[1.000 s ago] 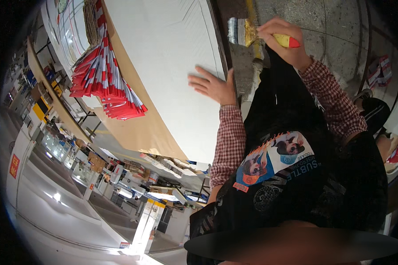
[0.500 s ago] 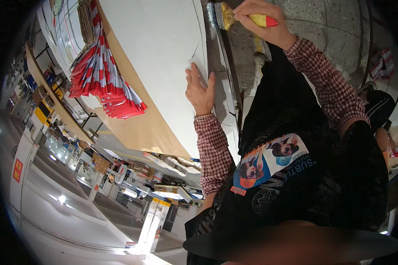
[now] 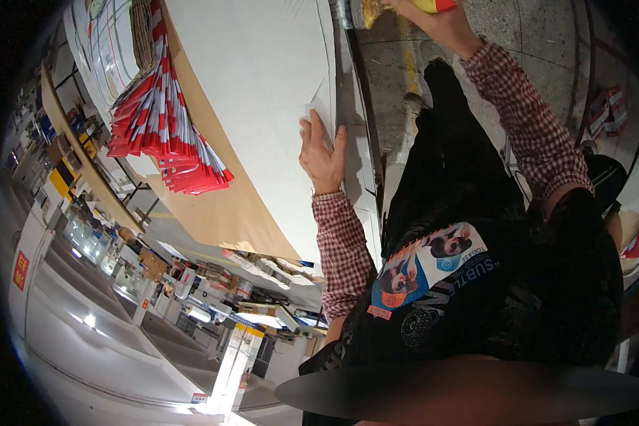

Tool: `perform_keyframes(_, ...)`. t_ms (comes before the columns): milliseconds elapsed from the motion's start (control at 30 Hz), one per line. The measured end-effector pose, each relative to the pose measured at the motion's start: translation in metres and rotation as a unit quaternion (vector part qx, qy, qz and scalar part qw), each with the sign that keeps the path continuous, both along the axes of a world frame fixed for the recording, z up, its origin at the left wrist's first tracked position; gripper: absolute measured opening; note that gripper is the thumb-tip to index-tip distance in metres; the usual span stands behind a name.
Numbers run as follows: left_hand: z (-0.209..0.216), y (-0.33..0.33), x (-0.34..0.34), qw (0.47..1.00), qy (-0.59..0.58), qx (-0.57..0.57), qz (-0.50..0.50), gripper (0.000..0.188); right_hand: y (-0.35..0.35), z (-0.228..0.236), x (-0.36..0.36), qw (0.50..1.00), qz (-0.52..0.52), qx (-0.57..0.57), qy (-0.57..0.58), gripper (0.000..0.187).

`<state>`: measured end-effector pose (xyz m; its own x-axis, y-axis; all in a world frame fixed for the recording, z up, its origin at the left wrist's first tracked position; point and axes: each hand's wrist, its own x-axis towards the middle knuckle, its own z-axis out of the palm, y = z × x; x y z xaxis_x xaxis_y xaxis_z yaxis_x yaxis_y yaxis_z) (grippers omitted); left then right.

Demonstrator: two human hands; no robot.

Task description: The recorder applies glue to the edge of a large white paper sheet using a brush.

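The brush (image 3: 370, 12) I hold, partly out of view, has a yellow handle with a red end, a yellowish band and pale bristles. My right arm reaches far ahead, its hand (image 3: 444, 25) closed on the handle; the bristles point left of it. My left hand (image 3: 323, 160) is at the right edge of the white sheet (image 3: 263, 92), thumb apart from fingers; I cannot tell whether it pinches that edge.
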<state>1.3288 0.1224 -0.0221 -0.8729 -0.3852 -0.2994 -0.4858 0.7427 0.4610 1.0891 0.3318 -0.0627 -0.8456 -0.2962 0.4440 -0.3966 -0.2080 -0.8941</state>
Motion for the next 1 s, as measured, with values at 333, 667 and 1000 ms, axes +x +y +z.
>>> perform_keyframes(333, 0.0, -0.006, -0.004, 0.999, 0.015, 0.042, 0.011, 0.061, 0.004, 0.012, 0.034, 0.998, 0.03, -0.013, -0.046, 0.004)
perform_keyframes(667, -0.008, -0.007, -0.006, 1.0, 0.025, -0.008, -0.018, 0.064, 0.005, -0.009, 0.075, 0.98, 0.091, 0.172, 0.028, 0.006)
perform_keyframes(1000, -0.019, 0.0, -0.004, 0.996, 0.037, -0.065, -0.056, 0.067, 0.011, -0.019, 0.09, 0.987, 0.101, 0.114, 0.041, 0.008)
